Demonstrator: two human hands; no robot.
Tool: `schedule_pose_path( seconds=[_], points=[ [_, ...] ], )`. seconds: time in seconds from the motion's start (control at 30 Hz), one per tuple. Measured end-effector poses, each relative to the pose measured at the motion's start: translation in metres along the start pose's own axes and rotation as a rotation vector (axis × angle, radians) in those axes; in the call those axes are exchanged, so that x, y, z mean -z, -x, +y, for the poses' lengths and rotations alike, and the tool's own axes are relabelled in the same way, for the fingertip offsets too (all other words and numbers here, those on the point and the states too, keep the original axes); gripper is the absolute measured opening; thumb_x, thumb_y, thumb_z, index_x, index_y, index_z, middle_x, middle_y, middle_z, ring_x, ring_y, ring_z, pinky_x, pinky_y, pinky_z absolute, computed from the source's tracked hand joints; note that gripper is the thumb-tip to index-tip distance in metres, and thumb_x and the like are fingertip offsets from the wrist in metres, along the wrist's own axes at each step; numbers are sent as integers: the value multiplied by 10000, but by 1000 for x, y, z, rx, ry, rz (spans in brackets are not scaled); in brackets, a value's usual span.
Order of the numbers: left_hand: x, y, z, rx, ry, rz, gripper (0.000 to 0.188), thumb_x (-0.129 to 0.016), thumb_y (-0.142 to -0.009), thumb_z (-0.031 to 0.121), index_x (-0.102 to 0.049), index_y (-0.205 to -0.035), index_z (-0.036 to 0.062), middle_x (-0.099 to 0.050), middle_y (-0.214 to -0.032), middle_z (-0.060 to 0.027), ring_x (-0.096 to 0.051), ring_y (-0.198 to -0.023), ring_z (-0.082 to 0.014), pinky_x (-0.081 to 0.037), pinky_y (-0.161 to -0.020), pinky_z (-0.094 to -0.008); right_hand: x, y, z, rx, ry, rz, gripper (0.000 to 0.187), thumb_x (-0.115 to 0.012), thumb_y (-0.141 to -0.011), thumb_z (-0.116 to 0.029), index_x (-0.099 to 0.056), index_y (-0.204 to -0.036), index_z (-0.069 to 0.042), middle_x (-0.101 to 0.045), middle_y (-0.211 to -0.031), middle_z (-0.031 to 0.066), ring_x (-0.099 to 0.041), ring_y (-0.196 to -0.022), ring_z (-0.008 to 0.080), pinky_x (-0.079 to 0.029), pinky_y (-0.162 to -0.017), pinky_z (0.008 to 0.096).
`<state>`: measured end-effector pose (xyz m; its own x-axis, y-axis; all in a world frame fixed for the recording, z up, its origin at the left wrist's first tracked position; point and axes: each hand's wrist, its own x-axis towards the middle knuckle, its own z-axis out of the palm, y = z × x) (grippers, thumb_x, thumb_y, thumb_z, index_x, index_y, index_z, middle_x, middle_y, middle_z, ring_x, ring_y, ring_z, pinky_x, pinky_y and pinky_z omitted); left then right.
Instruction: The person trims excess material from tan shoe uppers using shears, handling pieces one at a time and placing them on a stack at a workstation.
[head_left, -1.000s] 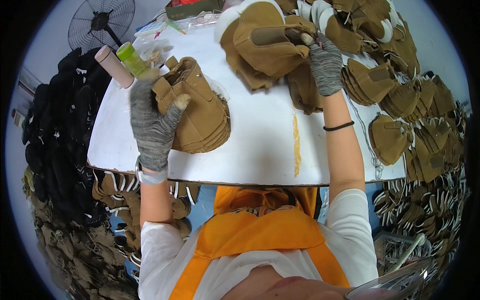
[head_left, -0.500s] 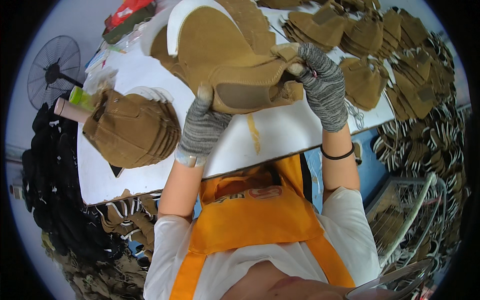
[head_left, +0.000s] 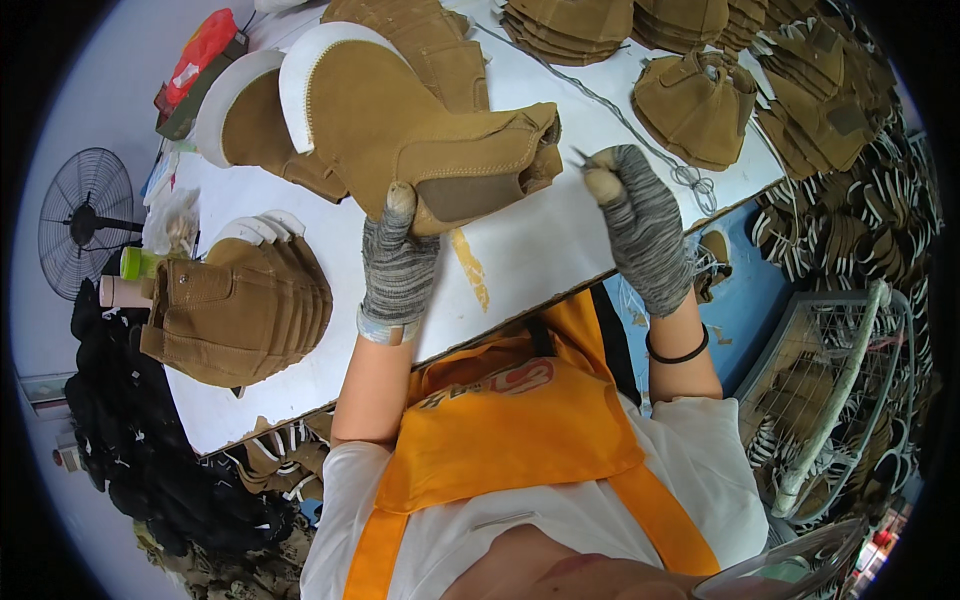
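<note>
Brown suede-like boot upper with white toe edging: above table, inward of near edge, grasped by left hand, thumb on top. Long axis: toe upper left, ankle opening right, facing right hand, nearest but apart; those fingers clench a small dark pointed item, type unclear.

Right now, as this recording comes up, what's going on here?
A person wearing grey knit gloves is handling a brown boot upper with a white curved edge. The left hand holds it over the white table, thumb on top. The right hand is apart from the upper's open end, a small dark pointed thing in its grip; its kind is unclear. A stack of brown uppers sits at the table's left.
</note>
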<state>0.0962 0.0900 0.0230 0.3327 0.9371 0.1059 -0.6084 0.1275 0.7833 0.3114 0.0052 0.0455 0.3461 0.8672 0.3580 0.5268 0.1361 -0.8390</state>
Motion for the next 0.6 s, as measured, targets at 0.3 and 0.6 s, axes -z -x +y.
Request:
schedule_pose_path(
  seconds=[0.3, 0.6],
  points=[
    [6, 1, -1, 28, -85, 10, 659, -644, -837, 354, -347, -1335, 41, -429, -1308, -81, -413, -1205, -219, -313, -1060, -365, -3, -7, -8, 240, 448, -141, 281, -633, -830, -299, -610, -946, -44, -615, -803, 125, -616, -701, 283, -492, -628, 323],
    [9, 3, 1, 43, -74, 6, 666, -641, -836, 364, -346, -1334, 34, -433, -1300, -85, -418, -1199, -220, -320, -1055, -357, -8, -8, -11, 177, 510, -248, 249, -591, -848, -271, -625, -922, -36, -613, -804, 132, -610, -684, 289, -486, -599, 338]
  ],
)
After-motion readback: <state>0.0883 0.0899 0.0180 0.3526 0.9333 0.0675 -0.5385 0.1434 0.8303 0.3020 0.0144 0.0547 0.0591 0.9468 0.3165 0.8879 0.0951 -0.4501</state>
